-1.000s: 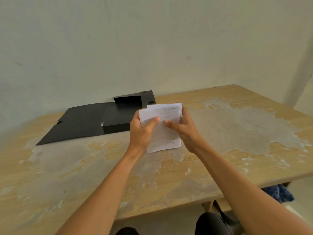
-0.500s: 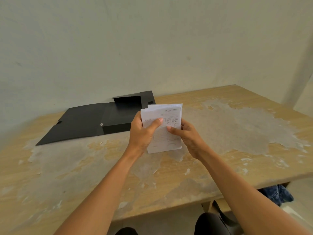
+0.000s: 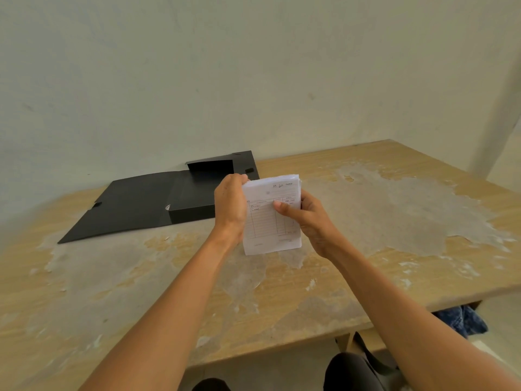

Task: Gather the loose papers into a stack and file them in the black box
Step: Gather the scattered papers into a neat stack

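Observation:
I hold a small stack of white printed papers (image 3: 267, 221) upright above the table, its bottom edge close to the tabletop. My left hand (image 3: 229, 206) grips the stack's left edge, fingers wrapped behind it. My right hand (image 3: 306, 218) holds the right edge, thumb pressed on the front sheet. The black box (image 3: 194, 201) lies open on the table behind and left of my hands, with its flat lid (image 3: 127, 210) spread out to the left. The box's inside is partly hidden by my left hand.
The wooden table (image 3: 380, 221) has a worn, patchy grey surface and stands against a pale wall. Its front edge runs just before my knees. Blue cloth (image 3: 462, 320) shows below the table at the right.
The sheets' top edges now line up more evenly. My left thumb has left the front sheet and the hand has slid to the stack's side. My right hand sits lower on the right edge.

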{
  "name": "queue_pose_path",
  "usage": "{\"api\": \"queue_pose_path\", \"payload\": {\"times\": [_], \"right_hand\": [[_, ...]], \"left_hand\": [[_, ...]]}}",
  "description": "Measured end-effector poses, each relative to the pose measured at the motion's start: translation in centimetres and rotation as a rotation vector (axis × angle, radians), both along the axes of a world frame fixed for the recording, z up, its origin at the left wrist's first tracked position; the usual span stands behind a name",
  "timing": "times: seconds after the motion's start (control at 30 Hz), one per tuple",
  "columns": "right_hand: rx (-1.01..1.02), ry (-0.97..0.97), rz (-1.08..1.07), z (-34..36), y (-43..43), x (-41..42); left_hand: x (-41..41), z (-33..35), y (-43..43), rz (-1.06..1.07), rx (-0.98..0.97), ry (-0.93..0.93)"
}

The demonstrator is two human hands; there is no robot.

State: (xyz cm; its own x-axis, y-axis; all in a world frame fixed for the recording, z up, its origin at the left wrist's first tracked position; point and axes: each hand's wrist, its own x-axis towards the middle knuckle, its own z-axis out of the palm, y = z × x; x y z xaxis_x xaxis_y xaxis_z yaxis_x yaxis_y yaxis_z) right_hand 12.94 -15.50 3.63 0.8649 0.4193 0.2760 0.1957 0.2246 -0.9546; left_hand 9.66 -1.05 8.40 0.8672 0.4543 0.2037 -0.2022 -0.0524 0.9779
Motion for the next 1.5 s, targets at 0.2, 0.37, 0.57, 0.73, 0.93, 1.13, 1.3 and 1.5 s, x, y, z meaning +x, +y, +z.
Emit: {"api": "queue_pose_path", "payload": {"times": [0.2, 0.37, 0.57, 0.73, 0.93, 1.13, 1.3, 1.5], "right_hand": [[-0.004, 0.021, -0.009, -0.5, 0.3, -0.1], [0.002, 0.020, -0.023, -1.0, 0.3, -0.1], [0.013, -0.013, -0.038, -0.3, 0.3, 0.1], [-0.088, -0.025, -0.018, -0.5, 0.4, -0.1], [-0.612, -0.428, -0.083, 5.0, 0.3, 0.8], [-0.935, -0.664, -0.083, 6.9, 1.3, 0.7], [-0.588, -0.208, -0.038, 4.0, -1.3, 1.7], [-0.258, -0.088, 0.003, 1.0, -0.7, 1.5]], "left_hand": [[0.0, -0.2, -0.1, -0.008, 0.048, -0.039], [0.2, 0.0, 0.2, -0.007, 0.133, -0.029], [-0.2, -0.3, 0.9, -0.031, 0.106, -0.069], [-0.8, -0.7, 1.4, -0.031, 0.086, -0.068], [-1.5, 1.7, 5.0, -0.176, 0.489, -0.094], [-2.2, 0.1, 5.0, -0.454, 0.449, 0.168], [-2.7, -3.3, 5.5, -0.322, 0.269, 0.127], [-3.2, -5.0, 4.4, -0.303, 0.077, 0.070]]}}
